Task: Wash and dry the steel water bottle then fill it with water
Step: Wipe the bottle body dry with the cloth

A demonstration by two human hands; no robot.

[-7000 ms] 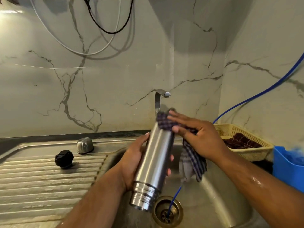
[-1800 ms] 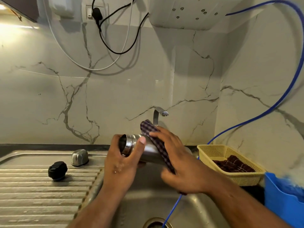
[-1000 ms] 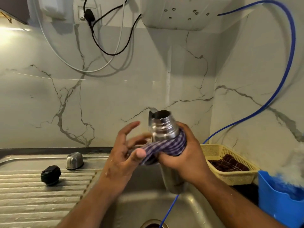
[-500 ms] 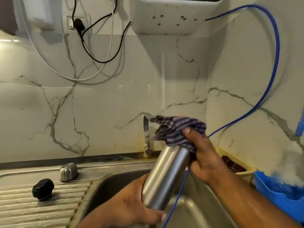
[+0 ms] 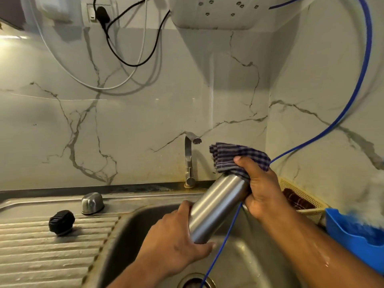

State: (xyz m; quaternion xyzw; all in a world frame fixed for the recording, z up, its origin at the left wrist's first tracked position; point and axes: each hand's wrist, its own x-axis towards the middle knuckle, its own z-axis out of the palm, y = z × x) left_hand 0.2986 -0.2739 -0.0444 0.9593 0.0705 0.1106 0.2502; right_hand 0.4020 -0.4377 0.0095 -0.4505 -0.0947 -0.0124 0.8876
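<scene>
Head view: held bottle (image 5: 216, 206) over sink (image 5: 133, 235), tilted lengthwise up to the right. Clamped lower end in left grip (image 5: 176, 242); bunched cloth (image 5: 234, 156) round hidden upper end with right grip (image 5: 261, 194), probably best placed for wiping downward.

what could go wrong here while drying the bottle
1. The left hand grips only the lower end of the bottle, which is tilted over the sink. The smooth steel might slip and drop into the basin.
2. The blue tube runs close beside the bottle. The cloth or the right hand could snag it while wiping.
</scene>
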